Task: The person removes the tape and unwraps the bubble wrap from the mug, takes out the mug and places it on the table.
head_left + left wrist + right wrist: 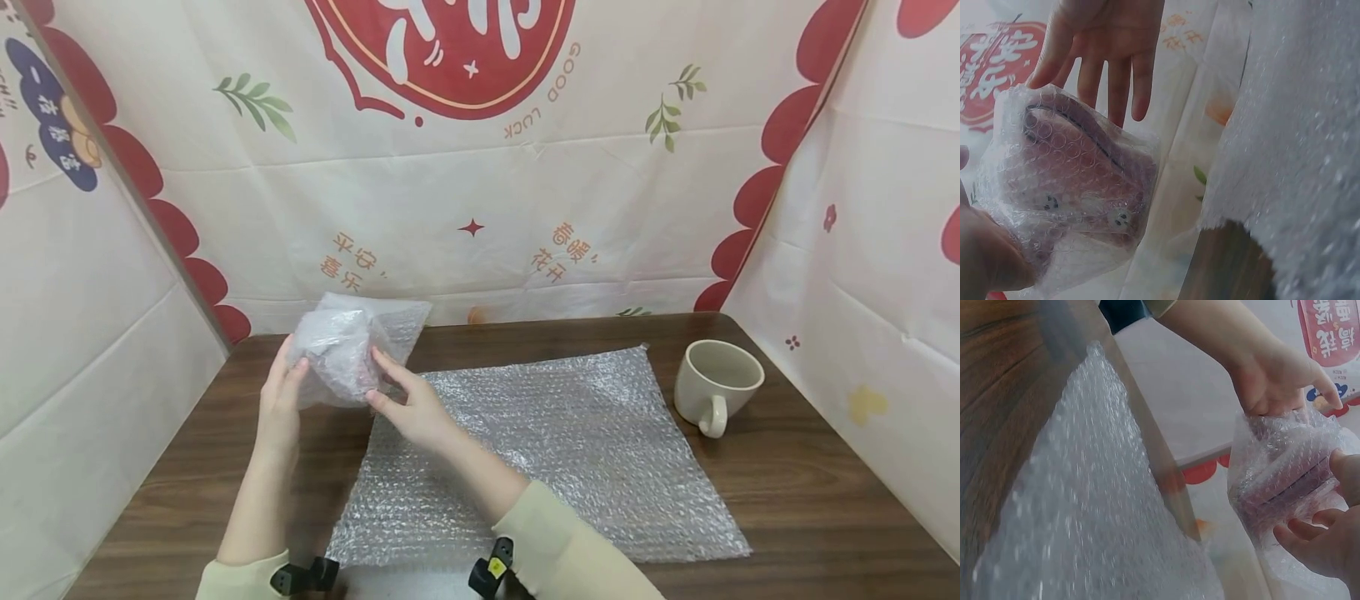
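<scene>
Evidently gripping at one side with the left hand (279,398), thumb in front, other fingers partly hidden; touching at the opposite side with the right hand (412,412), fingers mostly straight and spread wide, more steadying than clasping, to judge from the left wrist view; between both, lifted over the far left corner of the desk (813,500), the bubble-wrapped bundle (337,354), pinkish inside with a dark line, otherwise too veiled to name; likely to slip if the left grip eases, for want of a firm hold on the right and because of slick plastic against bare skin; likely also to unwrap, with no fastening to be seen and a loose flap (405,321) sticking out toward the far edge; could drop onto bare wood near that corner, missing the bubble-wrap sheet (555,442) spread from the middle toward the near edge; might crease or drag the sheet with a lowered right forearm, reaching across it; less at risk, the cup (716,387) by the far right corner, just beside the sheet, though open to a knock from a wide sweep.
</scene>
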Tool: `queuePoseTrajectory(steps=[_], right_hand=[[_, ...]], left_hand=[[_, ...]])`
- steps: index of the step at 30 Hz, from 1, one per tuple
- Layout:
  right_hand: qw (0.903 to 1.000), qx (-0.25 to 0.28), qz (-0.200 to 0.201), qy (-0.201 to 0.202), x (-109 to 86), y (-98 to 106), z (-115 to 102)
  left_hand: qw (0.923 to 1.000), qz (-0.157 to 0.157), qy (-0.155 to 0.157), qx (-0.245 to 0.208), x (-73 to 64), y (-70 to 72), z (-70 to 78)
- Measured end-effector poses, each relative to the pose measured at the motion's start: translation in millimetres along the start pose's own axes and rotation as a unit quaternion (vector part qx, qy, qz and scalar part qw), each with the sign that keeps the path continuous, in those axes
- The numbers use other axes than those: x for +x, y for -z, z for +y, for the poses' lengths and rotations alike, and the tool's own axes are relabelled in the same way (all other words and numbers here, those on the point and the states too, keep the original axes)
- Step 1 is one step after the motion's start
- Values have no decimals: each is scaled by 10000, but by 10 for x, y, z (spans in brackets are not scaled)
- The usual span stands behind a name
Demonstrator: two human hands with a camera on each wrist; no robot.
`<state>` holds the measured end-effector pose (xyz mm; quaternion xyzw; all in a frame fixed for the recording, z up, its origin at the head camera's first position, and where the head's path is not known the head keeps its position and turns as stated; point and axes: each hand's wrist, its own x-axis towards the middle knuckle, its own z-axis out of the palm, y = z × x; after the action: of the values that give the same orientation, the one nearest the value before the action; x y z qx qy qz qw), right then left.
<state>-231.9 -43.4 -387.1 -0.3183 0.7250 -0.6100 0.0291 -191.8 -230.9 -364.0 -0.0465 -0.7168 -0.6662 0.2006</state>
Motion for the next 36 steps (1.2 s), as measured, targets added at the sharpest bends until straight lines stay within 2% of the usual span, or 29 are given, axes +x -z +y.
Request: queuePoseTrajectory(steps=[4, 13, 21, 29, 36], right_hand=[[10000, -49, 13, -35, -41, 81, 9], [9998, 205, 22, -60, -154, 245, 1], [10000, 42, 79, 9, -268, 440, -38], [9998, 124, 174, -27, -400, 573, -59], [9994, 77, 328, -76, -501, 665, -54]], left_hand=[[9999, -134, 9, -44, -15, -64, -2], [9994, -332, 49, -15, -54, -204, 28], [9982, -552, 144, -159, -97, -351, 79], [9972, -551, 168, 481, -145, -482, 99], [9973, -541, 298, 394, -177, -611, 79]])
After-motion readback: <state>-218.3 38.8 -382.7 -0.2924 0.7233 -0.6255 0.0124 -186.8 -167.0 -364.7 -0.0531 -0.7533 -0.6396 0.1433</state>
